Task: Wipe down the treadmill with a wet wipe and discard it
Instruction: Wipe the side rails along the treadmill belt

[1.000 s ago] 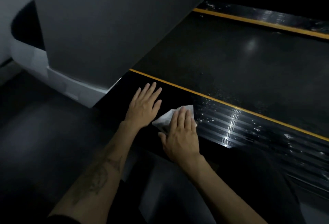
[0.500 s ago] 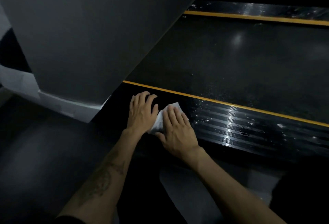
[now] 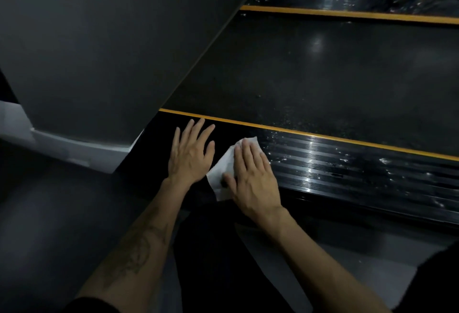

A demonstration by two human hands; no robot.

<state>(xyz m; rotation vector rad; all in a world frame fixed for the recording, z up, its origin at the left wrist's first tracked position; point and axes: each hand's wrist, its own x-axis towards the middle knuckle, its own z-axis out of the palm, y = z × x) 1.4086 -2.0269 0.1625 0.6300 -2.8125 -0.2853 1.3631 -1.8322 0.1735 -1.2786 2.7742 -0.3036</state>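
Since half a second ago our left hand (image 3: 190, 153) has uncurled, its fingers now straight and spread where they were bent, and the wipe (image 3: 223, 168) shows more of itself between our two hands. We see the white wipe lying on the near side rail (image 3: 347, 171) of the treadmill, at about six o'clock from the middle of the view, with one corner poking out past our fingertips toward twelve o'clock and a crumpled end hanging toward six over the rail's near edge. Our right hand (image 3: 253, 176) lies flat on top of it, fingers straight and close together, pressing it to the rail rather than gripping it; the thumb rests on the wipe at nine o'clock of the palm. Our left hand sits just beside the wipe at nine o'clock, palm down on the rail, holding nothing, its fingertips reaching nearly to the yellow stripe (image 3: 310, 135). At three o'clock of the right hand the ribbed rail glistens with wet streaks and droplets. Beyond the stripe, toward twelve, we see the dark belt (image 3: 323, 76), and past it a second yellow stripe (image 3: 347, 14) with the far rail. A big grey slanted panel (image 3: 111, 44) fills the ten o'clock part of the view, with a lighter base (image 3: 74, 151) under it.
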